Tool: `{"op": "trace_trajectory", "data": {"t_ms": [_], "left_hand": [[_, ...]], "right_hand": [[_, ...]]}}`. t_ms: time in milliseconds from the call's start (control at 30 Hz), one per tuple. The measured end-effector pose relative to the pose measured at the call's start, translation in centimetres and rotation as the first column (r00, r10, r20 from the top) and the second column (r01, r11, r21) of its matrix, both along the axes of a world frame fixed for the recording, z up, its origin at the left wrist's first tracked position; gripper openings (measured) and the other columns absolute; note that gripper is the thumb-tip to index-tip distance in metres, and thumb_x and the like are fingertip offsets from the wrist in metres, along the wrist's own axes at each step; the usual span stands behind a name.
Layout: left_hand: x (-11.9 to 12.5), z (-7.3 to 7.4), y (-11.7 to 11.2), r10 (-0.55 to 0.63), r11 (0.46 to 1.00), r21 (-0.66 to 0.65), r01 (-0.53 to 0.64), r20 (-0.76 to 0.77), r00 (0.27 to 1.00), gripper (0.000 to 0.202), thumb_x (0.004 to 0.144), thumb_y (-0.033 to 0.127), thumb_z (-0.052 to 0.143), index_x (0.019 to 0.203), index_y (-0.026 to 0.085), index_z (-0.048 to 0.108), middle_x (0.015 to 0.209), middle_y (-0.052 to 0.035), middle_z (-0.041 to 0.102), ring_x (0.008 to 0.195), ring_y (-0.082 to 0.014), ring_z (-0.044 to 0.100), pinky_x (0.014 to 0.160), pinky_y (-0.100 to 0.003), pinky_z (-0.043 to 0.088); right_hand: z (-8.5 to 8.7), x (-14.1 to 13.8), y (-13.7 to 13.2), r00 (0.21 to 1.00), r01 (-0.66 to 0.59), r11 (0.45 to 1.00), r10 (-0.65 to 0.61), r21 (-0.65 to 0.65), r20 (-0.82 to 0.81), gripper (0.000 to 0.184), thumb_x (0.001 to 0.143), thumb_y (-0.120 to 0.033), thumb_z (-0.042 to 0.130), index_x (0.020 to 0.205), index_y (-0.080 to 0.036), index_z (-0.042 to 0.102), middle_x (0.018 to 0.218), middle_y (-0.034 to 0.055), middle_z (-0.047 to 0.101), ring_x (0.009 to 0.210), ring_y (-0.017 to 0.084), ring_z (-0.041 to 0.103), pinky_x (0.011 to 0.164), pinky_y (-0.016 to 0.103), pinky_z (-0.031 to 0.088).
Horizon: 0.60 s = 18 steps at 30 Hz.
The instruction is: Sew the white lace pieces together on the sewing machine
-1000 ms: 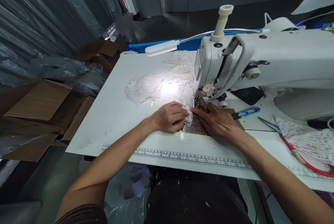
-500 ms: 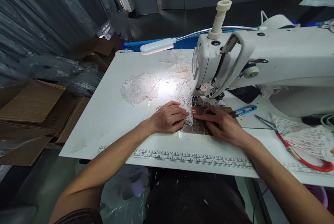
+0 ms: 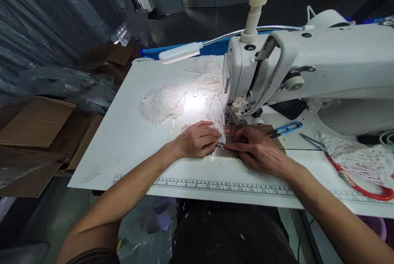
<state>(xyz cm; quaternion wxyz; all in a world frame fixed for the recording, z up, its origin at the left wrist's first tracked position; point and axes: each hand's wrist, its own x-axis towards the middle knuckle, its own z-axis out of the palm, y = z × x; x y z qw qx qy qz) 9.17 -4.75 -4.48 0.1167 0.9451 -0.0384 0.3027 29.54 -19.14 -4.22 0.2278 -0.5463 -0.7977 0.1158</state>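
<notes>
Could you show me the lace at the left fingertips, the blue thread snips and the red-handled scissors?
White lace piece (image 3: 219,126): head view, on its uncovered part.
Blue thread snips (image 3: 282,132): head view, on the handle.
Red-handled scissors (image 3: 334,165): head view, on the handle near the blades.

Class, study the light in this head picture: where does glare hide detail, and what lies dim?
Head view: glare bleaches out detail just right of the lace pile, below the lamp; head view again: the curtain at upper left lies dim, though its folds show.
</notes>
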Motion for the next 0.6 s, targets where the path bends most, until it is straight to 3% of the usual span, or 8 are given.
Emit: {"op": "trace_trajectory", "data": {"t_ms": [333,600], "left_hand": [[-0.3,-0.2,-0.2,0.006,0.996,0.085,-0.004,-0.015,1.0,0.008,0.086,0.016,0.061,0.086,0.019,0.068,0.096,-0.0008,0.073,0.086,-0.0129,0.07,0.098,-0.04,0.053],[-0.3,0.4,0.0,0.022,0.99,0.143,-0.022,0.002,1.0,0.008,0.087,0.027,0.062,0.088,0.02,0.067,0.096,-0.001,0.072,0.091,-0.0158,0.068,0.099,-0.045,0.049]], "right_hand": [[0.0,-0.4,-0.1,0.992,0.072,0.997,-0.074,-0.018,-0.106,0.041,0.091,-0.018,0.042,0.123,-0.03,0.064,0.104,0.0093,0.055,0.096,0.02,0.055,0.086,0.04,0.049],[-0.5,-1.0,0.0,0.994,0.097,0.995,-0.099,0.037,0.048,0.041,0.088,-0.02,0.047,0.123,-0.031,0.064,0.105,0.0107,0.056,0.098,0.024,0.055,0.083,0.043,0.05]]}}
